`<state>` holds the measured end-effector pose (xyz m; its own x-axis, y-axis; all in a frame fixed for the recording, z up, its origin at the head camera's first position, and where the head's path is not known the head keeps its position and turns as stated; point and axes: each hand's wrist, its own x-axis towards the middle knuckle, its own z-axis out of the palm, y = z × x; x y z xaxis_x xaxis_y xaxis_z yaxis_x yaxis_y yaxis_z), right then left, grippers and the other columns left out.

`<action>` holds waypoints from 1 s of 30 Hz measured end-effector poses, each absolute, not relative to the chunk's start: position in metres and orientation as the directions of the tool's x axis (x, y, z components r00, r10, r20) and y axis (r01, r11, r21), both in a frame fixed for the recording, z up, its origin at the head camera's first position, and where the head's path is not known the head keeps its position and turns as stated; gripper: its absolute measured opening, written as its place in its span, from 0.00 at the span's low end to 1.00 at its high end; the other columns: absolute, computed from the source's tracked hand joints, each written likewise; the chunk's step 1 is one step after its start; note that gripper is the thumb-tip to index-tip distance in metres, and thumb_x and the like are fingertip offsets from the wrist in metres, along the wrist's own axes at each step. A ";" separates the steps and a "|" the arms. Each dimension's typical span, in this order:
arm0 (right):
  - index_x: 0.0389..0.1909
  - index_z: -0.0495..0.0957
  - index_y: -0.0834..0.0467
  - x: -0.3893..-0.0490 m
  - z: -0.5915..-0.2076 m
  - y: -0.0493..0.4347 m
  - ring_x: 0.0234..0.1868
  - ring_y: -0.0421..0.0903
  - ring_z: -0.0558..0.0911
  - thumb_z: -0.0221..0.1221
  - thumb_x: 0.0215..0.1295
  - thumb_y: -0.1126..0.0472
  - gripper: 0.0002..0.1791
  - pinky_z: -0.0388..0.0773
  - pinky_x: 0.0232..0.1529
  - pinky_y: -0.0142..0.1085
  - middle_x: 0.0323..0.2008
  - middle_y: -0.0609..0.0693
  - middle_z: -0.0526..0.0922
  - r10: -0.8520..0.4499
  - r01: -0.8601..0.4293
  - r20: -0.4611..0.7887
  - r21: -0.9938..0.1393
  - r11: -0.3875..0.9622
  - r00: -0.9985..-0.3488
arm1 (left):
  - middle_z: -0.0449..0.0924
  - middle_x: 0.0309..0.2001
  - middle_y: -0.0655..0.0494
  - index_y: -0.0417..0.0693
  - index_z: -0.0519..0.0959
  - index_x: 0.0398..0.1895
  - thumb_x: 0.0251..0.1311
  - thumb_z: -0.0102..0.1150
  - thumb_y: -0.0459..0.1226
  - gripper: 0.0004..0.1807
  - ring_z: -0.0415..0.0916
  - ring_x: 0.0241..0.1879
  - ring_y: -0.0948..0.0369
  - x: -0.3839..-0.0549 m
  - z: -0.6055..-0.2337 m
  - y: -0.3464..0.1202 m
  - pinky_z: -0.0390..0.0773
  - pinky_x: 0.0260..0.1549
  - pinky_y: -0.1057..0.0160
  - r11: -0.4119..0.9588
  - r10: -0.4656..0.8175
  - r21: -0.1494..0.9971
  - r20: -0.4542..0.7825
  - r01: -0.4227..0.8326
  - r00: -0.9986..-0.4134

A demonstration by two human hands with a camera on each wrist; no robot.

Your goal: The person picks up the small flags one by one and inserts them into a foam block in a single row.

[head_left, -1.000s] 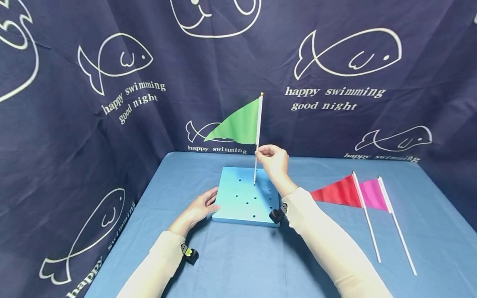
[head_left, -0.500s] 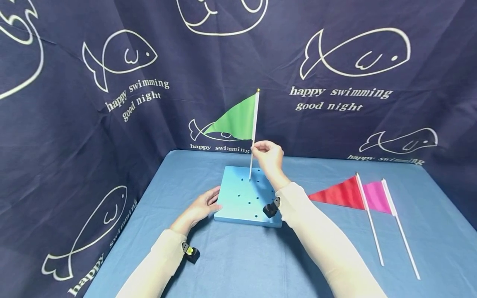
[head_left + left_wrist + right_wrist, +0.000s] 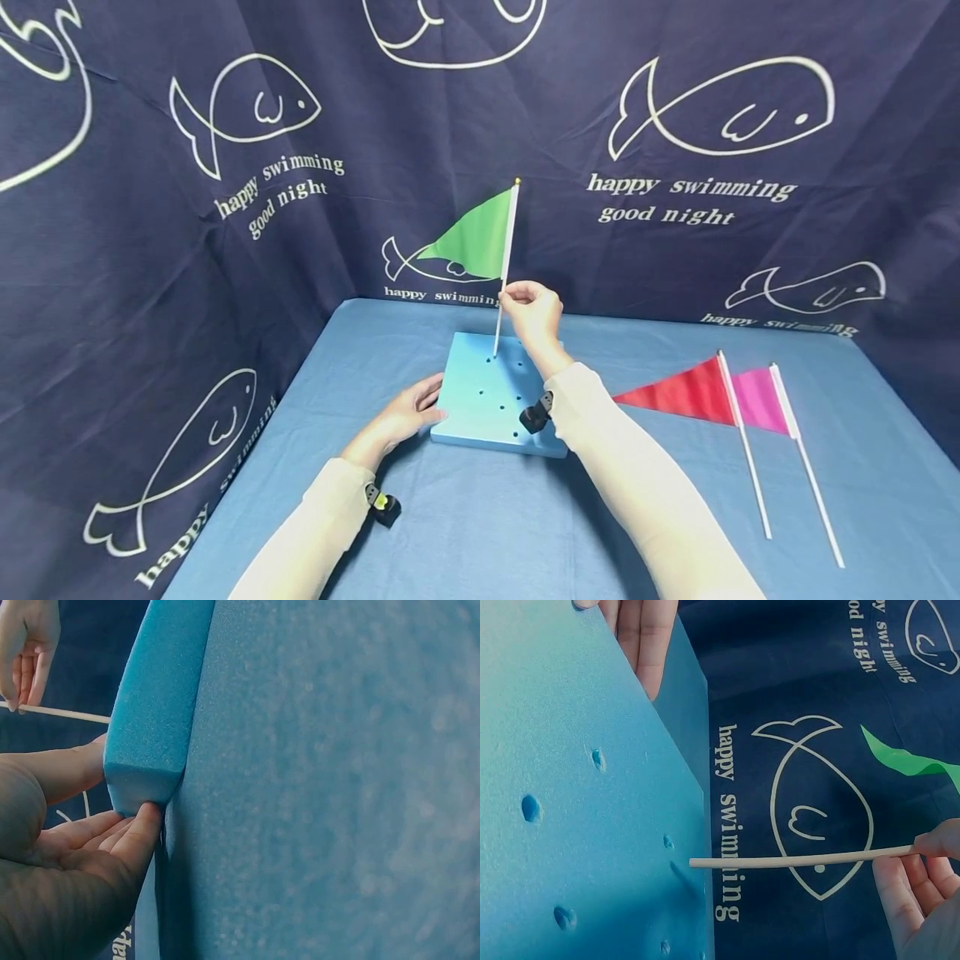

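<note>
In the head view a blue foam block with several small holes lies on the table. My left hand holds its left edge; in the left wrist view the thumb lies against the top face and the fingers touch the side. My right hand pinches the white stick of a green triangular flag between thumb and fingertips, below the cloth. The flag stands nearly upright, leaning slightly right at its top. In the right wrist view the stick's bare lower end hovers just off the block, beside a hole.
To the right on the blue tablecloth lie a red triangular flag and a pink flag, side by side. A dark blue curtain with white fish prints hangs behind and at the left.
My right hand has shifted left with the green flag, carrying the stick's lower end toward the block's back, near a different hole. The left hand keeps its place at the block's edge.
</note>
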<state>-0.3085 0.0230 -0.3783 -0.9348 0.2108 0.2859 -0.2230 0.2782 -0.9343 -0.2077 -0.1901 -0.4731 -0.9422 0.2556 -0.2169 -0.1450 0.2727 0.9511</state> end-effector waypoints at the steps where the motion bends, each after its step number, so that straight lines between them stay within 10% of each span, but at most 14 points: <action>1: 0.32 0.86 0.62 -0.309 -0.379 0.023 0.26 0.38 0.82 0.67 0.55 0.65 0.05 0.74 0.29 0.23 0.32 0.57 0.88 0.213 -0.220 0.283 -0.935 0.278 -0.935 | 0.51 0.76 0.43 0.44 0.51 0.76 0.64 0.57 0.28 0.40 0.50 0.75 0.48 -0.208 -0.473 -0.190 0.59 0.70 0.49 0.271 0.257 0.952 -0.215 -0.143 -0.942; 30: 0.31 0.86 0.62 -0.312 -0.389 0.009 0.29 0.46 0.82 0.68 0.56 0.64 0.05 0.73 0.29 0.24 0.31 0.57 0.87 0.194 -0.219 0.290 -0.922 0.318 -0.937 | 0.52 0.75 0.43 0.43 0.51 0.76 0.64 0.57 0.28 0.40 0.51 0.75 0.49 -0.210 -0.475 -0.191 0.59 0.70 0.49 0.266 0.260 0.955 -0.204 -0.133 -0.944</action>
